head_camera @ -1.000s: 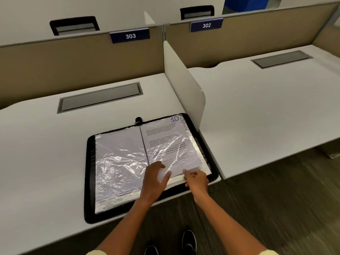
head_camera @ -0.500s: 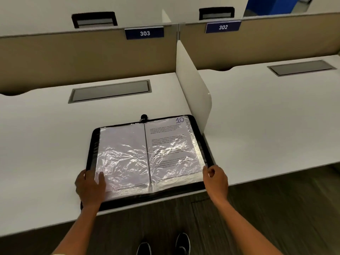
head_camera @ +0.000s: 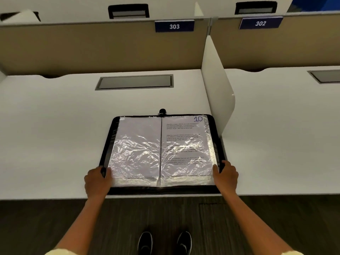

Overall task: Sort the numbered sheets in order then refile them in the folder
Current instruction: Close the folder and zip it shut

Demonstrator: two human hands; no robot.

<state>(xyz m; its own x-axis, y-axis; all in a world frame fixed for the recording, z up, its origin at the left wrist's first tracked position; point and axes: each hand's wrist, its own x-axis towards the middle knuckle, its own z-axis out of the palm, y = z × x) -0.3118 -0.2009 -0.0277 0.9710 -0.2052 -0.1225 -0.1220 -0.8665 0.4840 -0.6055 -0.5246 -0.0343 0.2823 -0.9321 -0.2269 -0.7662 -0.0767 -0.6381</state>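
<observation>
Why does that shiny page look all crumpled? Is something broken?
Nothing looks broken. The clear plastic sleeves in the open black folder are wrinkled and glare in the light. The folder lies flat and square to the white desk's front edge.

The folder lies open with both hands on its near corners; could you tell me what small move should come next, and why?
Probably fold one cover over to close the folder. Sheet 10 sits sleeved on the right page, and the left hand and right hand each grip a near corner, which suggests the filing is done.

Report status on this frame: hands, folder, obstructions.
Left hand grips folder near-left corner; right hand grips near-right edge. Folder open flat, sheet 10 showing right. Nothing in the way.
</observation>
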